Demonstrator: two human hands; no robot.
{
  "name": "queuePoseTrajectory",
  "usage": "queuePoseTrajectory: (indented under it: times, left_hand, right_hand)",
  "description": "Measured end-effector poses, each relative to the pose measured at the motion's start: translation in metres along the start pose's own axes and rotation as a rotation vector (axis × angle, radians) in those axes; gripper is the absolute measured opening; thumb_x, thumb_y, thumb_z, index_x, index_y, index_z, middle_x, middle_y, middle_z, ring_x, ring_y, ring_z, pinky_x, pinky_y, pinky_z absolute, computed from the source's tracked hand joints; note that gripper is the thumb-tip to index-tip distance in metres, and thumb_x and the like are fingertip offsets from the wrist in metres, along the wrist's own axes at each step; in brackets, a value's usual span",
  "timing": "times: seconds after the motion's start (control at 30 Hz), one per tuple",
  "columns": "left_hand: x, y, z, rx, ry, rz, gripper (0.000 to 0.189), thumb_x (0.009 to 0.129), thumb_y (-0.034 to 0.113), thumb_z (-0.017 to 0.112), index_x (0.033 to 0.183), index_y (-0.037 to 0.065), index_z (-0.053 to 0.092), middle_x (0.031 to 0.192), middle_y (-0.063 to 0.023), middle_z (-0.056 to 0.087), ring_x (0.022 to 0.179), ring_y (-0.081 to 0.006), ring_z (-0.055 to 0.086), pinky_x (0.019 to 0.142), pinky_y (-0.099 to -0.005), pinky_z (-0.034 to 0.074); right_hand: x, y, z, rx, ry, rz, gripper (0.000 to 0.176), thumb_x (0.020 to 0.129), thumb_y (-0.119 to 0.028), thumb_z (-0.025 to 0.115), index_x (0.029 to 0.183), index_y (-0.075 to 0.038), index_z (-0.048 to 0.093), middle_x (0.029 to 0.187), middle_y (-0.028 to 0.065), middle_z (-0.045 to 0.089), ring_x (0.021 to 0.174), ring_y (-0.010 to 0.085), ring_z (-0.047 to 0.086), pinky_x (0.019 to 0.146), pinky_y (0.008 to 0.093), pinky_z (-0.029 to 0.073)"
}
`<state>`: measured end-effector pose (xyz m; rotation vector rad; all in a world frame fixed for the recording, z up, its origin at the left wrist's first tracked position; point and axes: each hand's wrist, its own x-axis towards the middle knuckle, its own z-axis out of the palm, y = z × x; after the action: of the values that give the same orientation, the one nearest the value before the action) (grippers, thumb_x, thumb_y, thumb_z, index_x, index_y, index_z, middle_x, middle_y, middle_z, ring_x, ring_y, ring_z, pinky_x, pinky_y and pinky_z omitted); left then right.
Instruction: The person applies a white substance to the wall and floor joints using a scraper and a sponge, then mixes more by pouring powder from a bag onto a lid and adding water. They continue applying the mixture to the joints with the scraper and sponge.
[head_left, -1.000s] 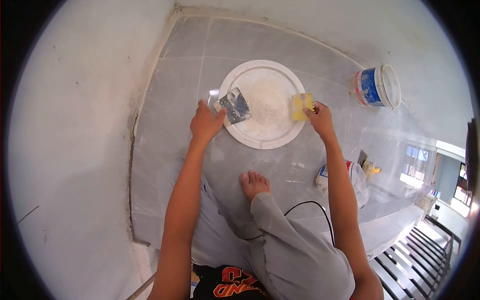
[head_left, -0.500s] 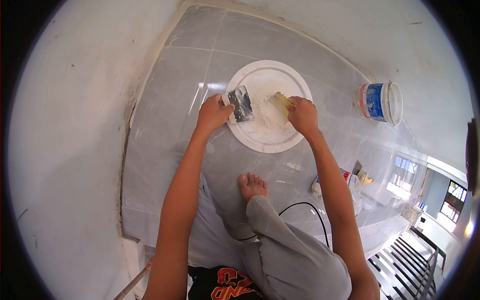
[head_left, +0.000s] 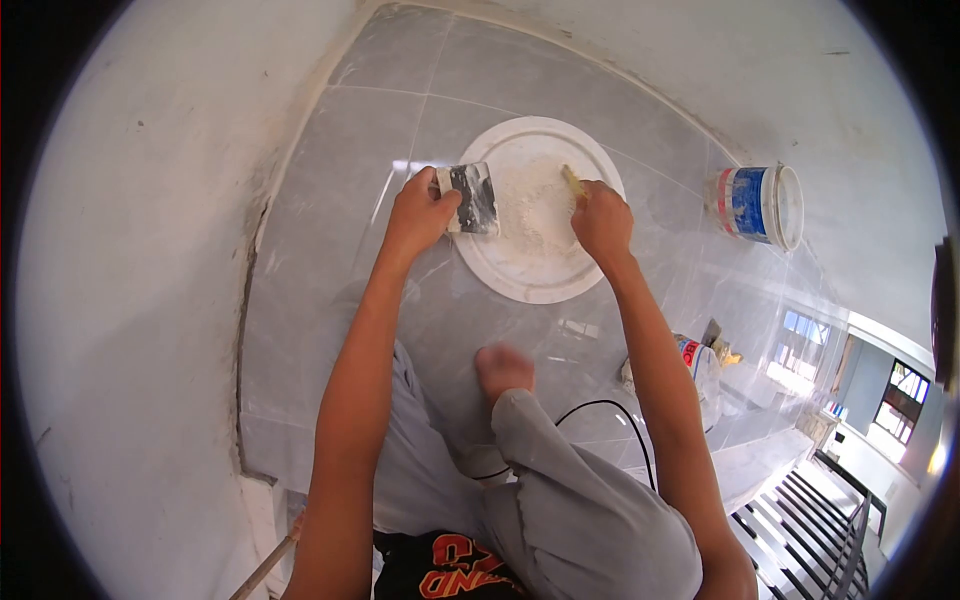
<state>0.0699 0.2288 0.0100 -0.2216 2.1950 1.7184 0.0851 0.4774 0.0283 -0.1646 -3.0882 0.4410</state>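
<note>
My left hand (head_left: 421,212) grips a flat, rectangular scraper (head_left: 474,198) with a dark face smeared in white, held over the left rim of a round white lid (head_left: 535,291). My right hand (head_left: 603,219) is closed around a yellowish scraper (head_left: 573,181), seen nearly edge-on above the lid's right side. Crumbly whitish powder or putty (head_left: 533,205) is spread over the middle of the lid, between both hands. My right fingers partly hide the yellowish scraper.
On the grey tiled floor (head_left: 370,130), a white bucket with a blue label (head_left: 748,205) lies at the right. A black cable (head_left: 620,408) runs near my bare foot (head_left: 503,368). A bag (head_left: 706,378) is partly behind my right arm; a stair railing (head_left: 858,535) stands lower right.
My left hand has moved slightly left and up with its scraper. In my right hand, the yellowish scraper has turned from showing its face to nearly edge-on and lifted slightly.
</note>
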Motion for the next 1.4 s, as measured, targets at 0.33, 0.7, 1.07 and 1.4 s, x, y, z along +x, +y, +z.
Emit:
queuePoseTrajectory:
  times: [0.33,0.7,1.07,1.4]
  left_hand:
    - [0.003,-0.005,-0.001,0.010,0.031,-0.001,0.025,0.069,0.017,0.056,0.085,-0.002,0.054,0.075,-0.0152,0.061,0.068,-0.0238,0.060,0.064,-0.0326,0.045]
    - [0.002,0.000,0.000,0.076,0.026,-0.036,0.026,0.068,0.019,0.056,0.087,0.000,0.055,0.077,-0.0150,0.061,0.068,-0.0262,0.059,0.063,-0.0339,0.045]
    - [-0.002,-0.001,0.015,0.434,0.102,0.030,0.035,0.067,0.021,0.063,0.093,0.001,0.050,0.088,-0.0189,0.060,0.083,-0.0341,0.059,0.073,-0.0396,0.046]
    - [0.001,-0.002,0.015,0.338,0.085,0.086,0.038,0.069,0.016,0.062,0.103,0.003,0.049,0.093,-0.0179,0.060,0.088,-0.0339,0.058,0.075,-0.0414,0.045]
  right_hand:
    - [-0.016,0.005,-0.014,-0.174,-0.066,-0.630,0.025,0.064,0.001,0.055,0.085,-0.007,0.064,0.084,0.0012,0.061,0.075,0.0206,0.050,0.064,0.0323,0.041]
    - [0.003,0.006,-0.020,0.347,-0.078,0.024,0.017,0.069,-0.012,0.059,0.078,0.003,0.059,0.066,0.0176,0.060,0.060,0.0326,0.059,0.058,0.0384,0.046]
    - [-0.002,0.019,-0.012,0.122,-0.149,-0.094,0.014,0.070,-0.009,0.060,0.080,0.000,0.057,0.067,0.0199,0.058,0.064,0.0356,0.058,0.059,0.0427,0.045]
    - [0.019,0.028,-0.031,0.179,0.042,-0.193,0.013,0.071,-0.010,0.058,0.078,0.001,0.056,0.067,0.0153,0.058,0.062,0.0319,0.057,0.056,0.0398,0.044]
